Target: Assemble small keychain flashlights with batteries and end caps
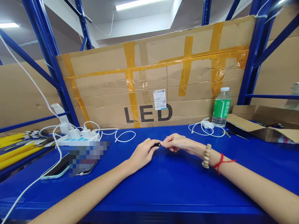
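Note:
My left hand (145, 152) is closed around a small, slim black object (156, 145), low over the blue tabletop. Only a short stretch of it shows between thumb and fingers, with a lighter tip at its right end, so its kind cannot be told. My right hand (175, 143) meets it from the right in a pinch, thumb and forefinger together at that tip. Whatever those fingers hold, if anything, is too small or hidden to name. Beaded and red string bracelets circle my right wrist.
Left on the blue table (149, 189) are a power strip (78, 140) with chargers, a phone (57, 166) and a partly blurred device. A water bottle (221, 107), a coiled white cable (202, 127) and an open cardboard box (263, 130) stand right. A large carton (105, 93) backs the table.

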`<state>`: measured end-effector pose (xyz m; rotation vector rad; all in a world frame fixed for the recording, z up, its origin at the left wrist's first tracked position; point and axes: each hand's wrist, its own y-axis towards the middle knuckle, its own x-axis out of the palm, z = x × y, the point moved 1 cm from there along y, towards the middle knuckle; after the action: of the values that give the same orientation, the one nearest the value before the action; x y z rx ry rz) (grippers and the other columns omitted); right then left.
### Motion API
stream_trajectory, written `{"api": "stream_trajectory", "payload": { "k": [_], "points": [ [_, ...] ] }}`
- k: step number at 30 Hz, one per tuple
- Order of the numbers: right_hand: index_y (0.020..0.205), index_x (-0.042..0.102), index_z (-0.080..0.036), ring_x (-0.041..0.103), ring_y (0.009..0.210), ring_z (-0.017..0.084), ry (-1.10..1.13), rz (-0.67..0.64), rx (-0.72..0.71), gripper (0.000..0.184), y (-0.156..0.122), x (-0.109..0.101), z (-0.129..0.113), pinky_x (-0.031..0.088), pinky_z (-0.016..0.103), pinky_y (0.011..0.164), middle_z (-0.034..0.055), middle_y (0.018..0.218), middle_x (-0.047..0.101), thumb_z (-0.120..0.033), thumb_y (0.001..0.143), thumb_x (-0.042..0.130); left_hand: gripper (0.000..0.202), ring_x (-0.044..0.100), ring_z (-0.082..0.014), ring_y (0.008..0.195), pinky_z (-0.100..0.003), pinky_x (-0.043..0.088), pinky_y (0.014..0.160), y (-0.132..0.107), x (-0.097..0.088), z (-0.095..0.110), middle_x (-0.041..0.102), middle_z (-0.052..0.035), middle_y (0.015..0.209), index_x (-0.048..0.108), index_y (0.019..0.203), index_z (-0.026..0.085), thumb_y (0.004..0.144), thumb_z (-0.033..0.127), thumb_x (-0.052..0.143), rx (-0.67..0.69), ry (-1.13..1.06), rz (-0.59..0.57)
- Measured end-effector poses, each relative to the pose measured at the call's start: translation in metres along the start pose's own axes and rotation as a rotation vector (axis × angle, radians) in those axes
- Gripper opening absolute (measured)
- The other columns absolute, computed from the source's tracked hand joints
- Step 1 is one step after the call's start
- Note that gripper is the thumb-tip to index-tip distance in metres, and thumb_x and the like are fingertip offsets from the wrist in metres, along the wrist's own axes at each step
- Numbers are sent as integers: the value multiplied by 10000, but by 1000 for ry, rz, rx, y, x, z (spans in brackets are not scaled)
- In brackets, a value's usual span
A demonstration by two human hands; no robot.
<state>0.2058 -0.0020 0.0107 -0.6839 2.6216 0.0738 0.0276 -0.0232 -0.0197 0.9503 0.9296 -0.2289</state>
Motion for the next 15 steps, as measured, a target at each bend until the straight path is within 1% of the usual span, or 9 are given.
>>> {"api": "stream_trajectory", "payload": {
  "k": [2,4,7,10,12,15],
  "points": [
    [540,535,-151,367,452,51,22,-14,-1,271,1,0,2,239,195,429,-48,450,449,-365,637,668,251,552,-161,879,-292,444,816,0,0,0,640,-32,1042,543,1106,197,893,195,410,12,-6,-7],
    [550,537,-150,366,453,50,32,-13,3,292,2,0,4,234,194,426,-50,453,445,-392,621,686,250,553,-169,898,-301,442,824,1,1,0,639,-40,1043,545,1103,192,896,206,405,-4,-5,-3],
    [570,543,-150,377,461,48,39,6,-12,326,4,1,7,239,187,425,-49,470,449,-438,623,687,248,559,-175,891,-306,443,809,2,1,0,639,-54,1011,545,1091,185,897,214,394,-63,-7,6],
    [597,556,-147,398,466,47,55,53,-40,353,6,4,10,262,178,426,-47,484,452,-478,639,671,248,562,-168,856,-299,435,797,3,0,1,635,-53,961,537,1080,189,899,211,369,-131,-13,-3],
    [663,593,-144,404,460,47,72,99,-70,354,9,6,12,281,177,425,-48,492,456,-489,642,668,237,563,-155,799,-282,429,769,5,-1,2,627,-33,869,539,1039,191,904,214,346,-184,-25,-23],
    [851,648,-152,417,451,44,84,142,-179,385,13,5,15,318,184,429,-41,560,499,-478,648,671,237,558,-129,710,-245,417,717,6,0,2,590,10,749,535,923,200,915,230,300,-243,-86,-70]
  ]
}}
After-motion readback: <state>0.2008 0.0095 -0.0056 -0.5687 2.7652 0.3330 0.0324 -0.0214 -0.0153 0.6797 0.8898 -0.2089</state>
